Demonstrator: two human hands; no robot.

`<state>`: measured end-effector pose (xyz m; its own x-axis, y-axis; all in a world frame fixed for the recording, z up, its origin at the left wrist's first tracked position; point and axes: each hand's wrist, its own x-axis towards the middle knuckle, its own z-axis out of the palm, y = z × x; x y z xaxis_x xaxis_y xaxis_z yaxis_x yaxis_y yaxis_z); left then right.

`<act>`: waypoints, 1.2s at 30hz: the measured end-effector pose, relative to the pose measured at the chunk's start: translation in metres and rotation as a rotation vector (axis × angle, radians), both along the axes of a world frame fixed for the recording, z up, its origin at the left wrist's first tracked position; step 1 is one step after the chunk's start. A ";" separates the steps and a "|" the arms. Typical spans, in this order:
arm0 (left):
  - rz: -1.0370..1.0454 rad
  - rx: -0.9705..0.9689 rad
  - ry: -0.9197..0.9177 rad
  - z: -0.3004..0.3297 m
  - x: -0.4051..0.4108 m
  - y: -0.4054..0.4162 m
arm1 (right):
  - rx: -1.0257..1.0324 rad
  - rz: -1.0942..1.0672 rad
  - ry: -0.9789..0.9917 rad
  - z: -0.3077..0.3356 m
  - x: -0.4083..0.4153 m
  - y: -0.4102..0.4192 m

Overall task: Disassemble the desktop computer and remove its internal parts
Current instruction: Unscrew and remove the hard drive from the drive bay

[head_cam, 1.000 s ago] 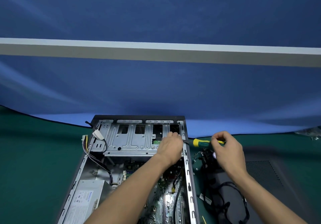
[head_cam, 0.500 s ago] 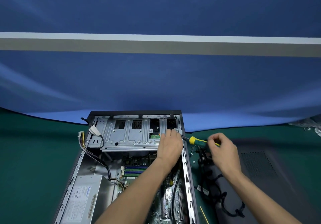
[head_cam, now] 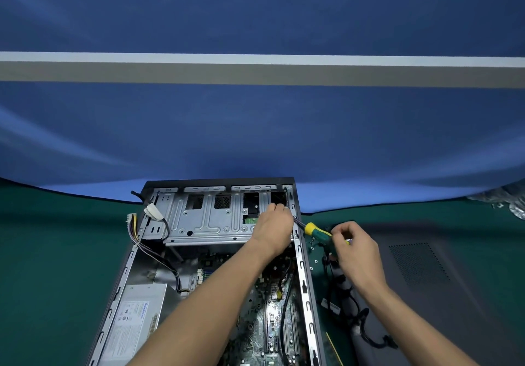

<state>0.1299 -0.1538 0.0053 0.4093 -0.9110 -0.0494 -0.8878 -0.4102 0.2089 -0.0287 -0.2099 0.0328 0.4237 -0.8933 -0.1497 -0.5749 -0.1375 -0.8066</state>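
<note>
An open desktop computer case (head_cam: 303, 269) lies on its side on a green mat. Its silver drive cage (head_cam: 207, 220) fills the far end. The power supply (head_cam: 133, 323) sits at the near left and the green motherboard (head_cam: 272, 326) at the near right. My left hand (head_cam: 274, 225) rests on the cage's right end by the case's right rail, fingers curled at the screwdriver's shaft. My right hand (head_cam: 355, 247) grips the yellow-and-green handle of the screwdriver (head_cam: 316, 232), which points left into the right rail. The tip is hidden behind my left hand.
A dark side panel (head_cam: 420, 263) lies flat to the right of the case. Black cables and a removed part (head_cam: 349, 303) lie between them, with small screws (head_cam: 312, 247) near the rail. Loose power wires (head_cam: 133, 226) hang over the case's left wall. A blue backdrop rises behind.
The view has tilted, so the case sits lower and nearer in the frame. My right hand has shifted on the screwdriver's handle; the left hand stays at the cage's right end.
</note>
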 end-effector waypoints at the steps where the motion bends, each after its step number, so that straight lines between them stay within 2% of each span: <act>1: 0.001 -0.010 -0.026 -0.002 -0.002 0.001 | 0.002 -0.001 -0.009 0.000 0.000 0.000; 7: 0.027 -0.110 -0.059 -0.015 -0.010 0.009 | 0.055 -0.064 -0.106 0.003 0.004 -0.001; 13: 0.107 -0.257 0.252 -0.023 0.005 0.014 | -0.109 -0.061 -0.134 0.026 0.003 -0.010; 17: 0.181 -0.325 0.396 -0.029 0.004 0.018 | -0.344 0.028 -0.040 0.053 0.014 -0.021; 21: 0.233 -0.341 0.515 -0.028 0.007 0.017 | -0.446 0.119 0.048 0.074 0.031 -0.033; 27: 0.211 -0.354 0.542 -0.029 0.008 0.018 | -0.478 0.198 0.157 0.081 0.049 -0.034; 36: 0.225 -0.387 0.553 -0.027 0.009 0.019 | -0.509 0.210 0.179 0.084 0.059 -0.030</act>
